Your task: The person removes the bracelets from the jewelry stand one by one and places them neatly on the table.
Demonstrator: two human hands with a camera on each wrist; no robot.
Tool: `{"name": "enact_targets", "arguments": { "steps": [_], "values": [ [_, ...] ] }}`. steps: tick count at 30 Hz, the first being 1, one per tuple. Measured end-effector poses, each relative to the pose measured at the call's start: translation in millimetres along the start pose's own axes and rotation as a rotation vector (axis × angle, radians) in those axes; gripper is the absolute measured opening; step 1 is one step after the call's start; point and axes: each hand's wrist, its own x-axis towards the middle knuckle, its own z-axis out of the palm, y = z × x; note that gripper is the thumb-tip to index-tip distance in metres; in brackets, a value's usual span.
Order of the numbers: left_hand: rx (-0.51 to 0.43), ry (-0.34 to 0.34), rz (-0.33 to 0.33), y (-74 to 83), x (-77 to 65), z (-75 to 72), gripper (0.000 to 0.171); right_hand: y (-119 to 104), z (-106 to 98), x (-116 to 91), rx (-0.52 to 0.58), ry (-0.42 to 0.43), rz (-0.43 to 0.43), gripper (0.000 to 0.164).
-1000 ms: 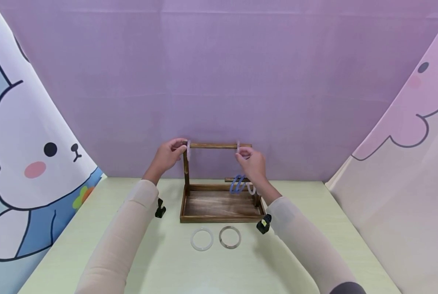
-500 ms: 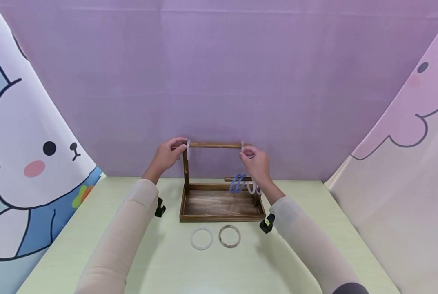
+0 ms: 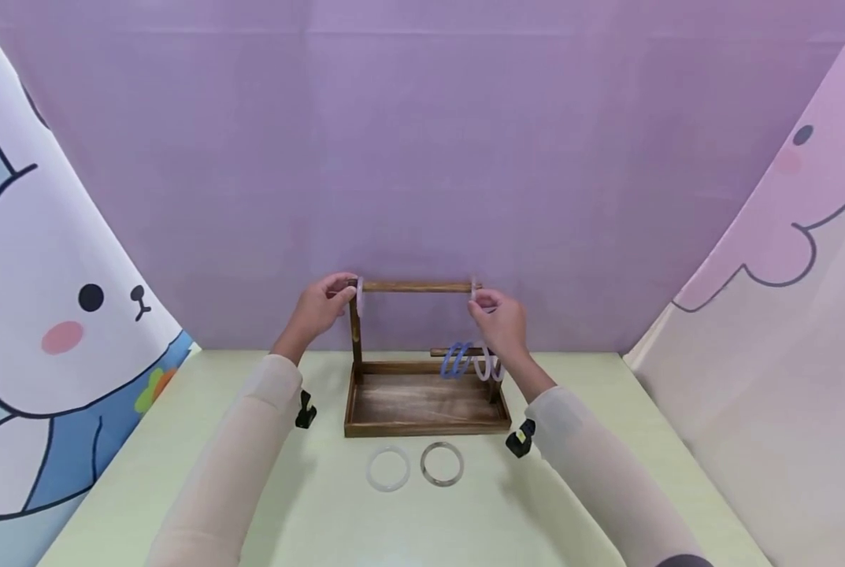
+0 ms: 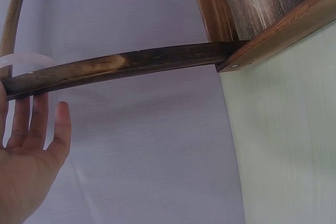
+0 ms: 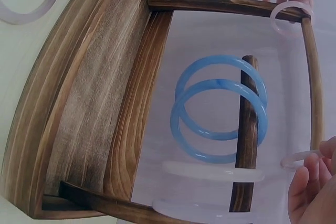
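Observation:
A wooden bangle rack (image 3: pixel 428 430) stands on the table. At the top of its left post, my left hand (image 3: pixel 320 305) grips the rack with thumb and fingertips; in the left wrist view the fingers (image 4: pixel 39 121) reach behind the post. Beside them a pale pink bangle (image 3: pixel 361 298) hangs on the top bar (image 3: pixel 415 287). My right hand (image 3: pixel 502 321) pinches another pale bangle (image 5: pixel 298 158) close to the bar's free right end. On the lower bar (image 5: pixel 247 145) hang two blue bangles (image 5: pixel 220 85) and two whitish bangles (image 5: pixel 210 171).
In front of the rack, a whitish bangle (image 3: pixel 388 469) and a grey-brown marbled bangle (image 3: pixel 442 464) lie flat on the pale green table (image 3: pixel 422 528). A purple cloth (image 3: pixel 422 157) hangs behind, with cartoon-printed cloths (image 3: pixel 53 276) at the sides.
My right hand has slid its bangle rightward along the top bar toward the free end. The left hand keeps its place on the rack, and the view has tilted slightly.

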Motion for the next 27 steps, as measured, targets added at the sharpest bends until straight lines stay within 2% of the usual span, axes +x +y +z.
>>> {"name": "enact_targets", "arguments": {
  "steps": [7, 16, 23, 27],
  "values": [
    [0.03, -0.007, 0.002, -1.3, 0.8, -3.0, 0.041, 4.1, -1.5, 4.3, -0.004, 0.003, 0.019, 0.02],
    [0.017, -0.014, -0.016, 1.1, -0.2, -6.5, 0.041, 7.8, -4.9, 7.4, -0.009, 0.021, 0.012, 0.02],
    [0.028, 0.003, 0.009, -0.4, 0.4, -8.8, 0.04, 6.5, -6.7, 8.1, -0.015, 0.016, 0.017, 0.021],
    [0.015, -0.002, -0.003, 0.6, -0.1, -8.8, 0.041, 8.2, -8.2, 8.5, -0.004, 0.01, 0.03, 0.021]
  ]
}}
